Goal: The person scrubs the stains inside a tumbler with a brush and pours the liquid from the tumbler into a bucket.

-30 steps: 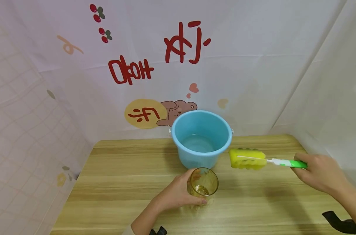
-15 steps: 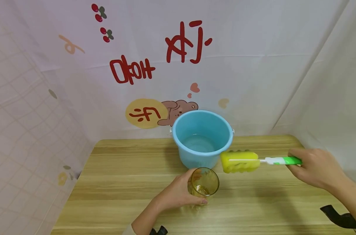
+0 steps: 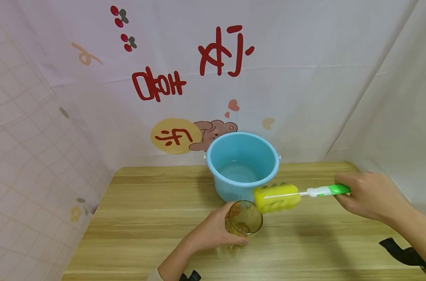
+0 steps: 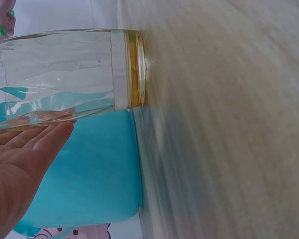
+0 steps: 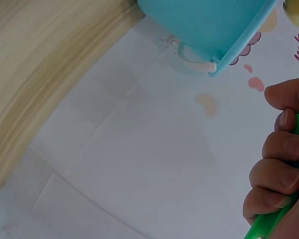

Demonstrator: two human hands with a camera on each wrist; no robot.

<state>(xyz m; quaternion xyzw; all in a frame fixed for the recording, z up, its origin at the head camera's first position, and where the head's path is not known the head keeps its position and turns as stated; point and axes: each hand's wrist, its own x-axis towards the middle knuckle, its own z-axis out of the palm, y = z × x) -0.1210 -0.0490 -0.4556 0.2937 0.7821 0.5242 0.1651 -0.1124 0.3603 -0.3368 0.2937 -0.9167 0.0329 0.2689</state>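
Head view: we recorded an amber glass tumbler [image 3: 252,226] upright on the wood-grain table [image 3: 156,230], just in front of a light-blue bucket [image 3: 235,190]. The left hand [image 3: 213,231] gripped the tumbler from the side, thumb on the near wall and fingers on the far one. We judged that this hold left the mouth uncovered and steadied the glass; the left wrist view showed its base against the table.

The right hand [image 3: 372,195] was closed round the green end of a sponge bottle brush [image 3: 277,198], as the right wrist view confirmed. Gripping so far back, we reasoned, gave the brush its full reach and kept the knuckles well clear of the glass. The brush lay nearly level, its yellow sponge head pointing left. Its tip overlapped the tumbler's right rim from above; whether they touched, we could not tell.

The bucket stood upright near the table's back edge, before a printed white cloth [image 3: 304,101]. A faint line inside it suggested shallow clear liquid. Its place close behind the tumbler, in our judgement, kept it within easy reach of both hands.
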